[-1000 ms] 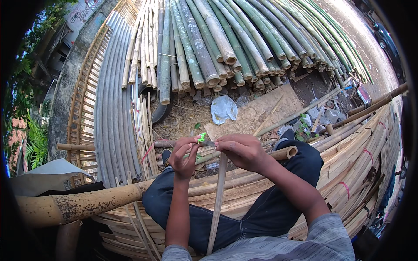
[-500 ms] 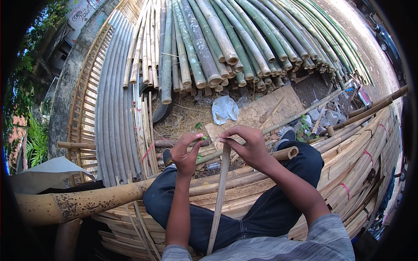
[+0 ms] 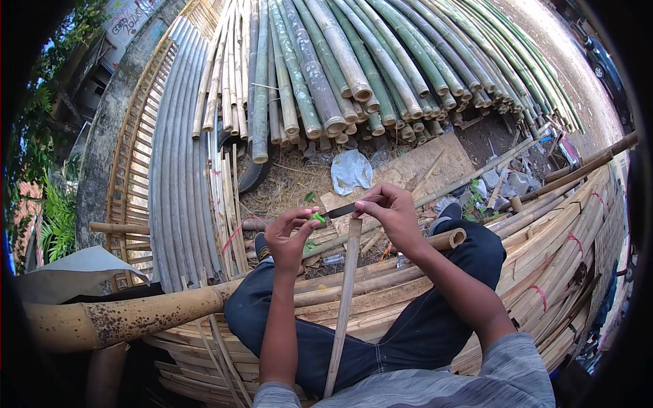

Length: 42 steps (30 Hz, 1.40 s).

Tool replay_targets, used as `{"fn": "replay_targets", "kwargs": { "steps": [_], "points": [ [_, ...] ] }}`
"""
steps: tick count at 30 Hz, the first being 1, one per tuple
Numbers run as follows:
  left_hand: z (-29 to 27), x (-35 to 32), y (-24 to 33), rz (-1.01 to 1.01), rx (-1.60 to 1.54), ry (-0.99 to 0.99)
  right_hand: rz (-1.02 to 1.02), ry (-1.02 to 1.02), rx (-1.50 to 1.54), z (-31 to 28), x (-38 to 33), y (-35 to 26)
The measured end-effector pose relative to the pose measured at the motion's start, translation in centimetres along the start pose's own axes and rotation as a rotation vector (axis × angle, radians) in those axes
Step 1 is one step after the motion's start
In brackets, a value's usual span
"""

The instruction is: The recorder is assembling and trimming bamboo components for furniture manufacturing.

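A small knife (image 3: pixel 339 211) with a dark flat blade and a bright green end spans the space between my hands. My left hand (image 3: pixel 289 234) pinches the green end, its fingers curled round it. The thumb and fingers of my right hand (image 3: pixel 391 214) are closed on the other end of the blade, hiding the tip. Just below the blade is the top of a split bamboo strip (image 3: pixel 343 299), which leans upright between my legs. Whether the blade touches the strip, I cannot tell.
Green bamboo poles (image 3: pixel 326 81) are stacked ahead. Under and beside my legs lie bundled bamboo slats (image 3: pixel 544 265). A thick yellow pole (image 3: pixel 129 316) juts in at left, near corrugated sheets (image 3: pixel 178 156). A white plastic bag (image 3: pixel 352 171) and a flat board (image 3: pixel 435 166) lie ahead.
The knife has turned from edge-on, a thin line, to showing its dark flat side. My right hand has risen slightly and tilted; more of the green end shows at my left hand.
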<state>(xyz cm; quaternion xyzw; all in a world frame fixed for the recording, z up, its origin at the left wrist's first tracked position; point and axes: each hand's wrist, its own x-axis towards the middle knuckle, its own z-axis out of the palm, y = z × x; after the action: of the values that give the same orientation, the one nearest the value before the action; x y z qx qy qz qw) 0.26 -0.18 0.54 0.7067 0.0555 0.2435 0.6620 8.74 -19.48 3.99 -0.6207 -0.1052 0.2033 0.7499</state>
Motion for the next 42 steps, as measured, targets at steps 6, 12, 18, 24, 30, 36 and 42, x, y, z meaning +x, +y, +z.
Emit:
{"fn": "replay_targets", "kwargs": {
  "steps": [6,12,18,24,30,36,42],
  "points": [
    [-0.6,-0.3,-1.0,-0.211,-0.174,0.007,0.007,0.009,0.016,0.1,0.1,0.2],
    [-0.8,-0.2,-1.1,-0.106,-0.009,-0.055,0.032,0.043,0.045,0.0,0.2,0.5],
    [-0.9,-0.3,-1.3,-0.142,-0.049,-0.029,-0.071,0.116,0.011,-0.2,0.2,0.0],
    [-0.9,-0.3,-1.1,-0.102,-0.074,-0.051,-0.056,0.096,-0.010,-0.3,0.2,-0.1],
    [-0.8,-0.3,-1.1,-0.098,-0.061,-0.058,-0.027,0.049,-0.034,-0.4,0.1,0.0],
    [-1.0,-0.3,-0.9,-0.037,0.002,-0.081,-0.018,0.038,-0.067,-0.5,0.1,-0.1],
    [-1.3,0.0,-0.5,0.031,0.035,-0.137,-0.003,-0.077,-0.143,-0.8,0.4,-0.3]
  ]
}}
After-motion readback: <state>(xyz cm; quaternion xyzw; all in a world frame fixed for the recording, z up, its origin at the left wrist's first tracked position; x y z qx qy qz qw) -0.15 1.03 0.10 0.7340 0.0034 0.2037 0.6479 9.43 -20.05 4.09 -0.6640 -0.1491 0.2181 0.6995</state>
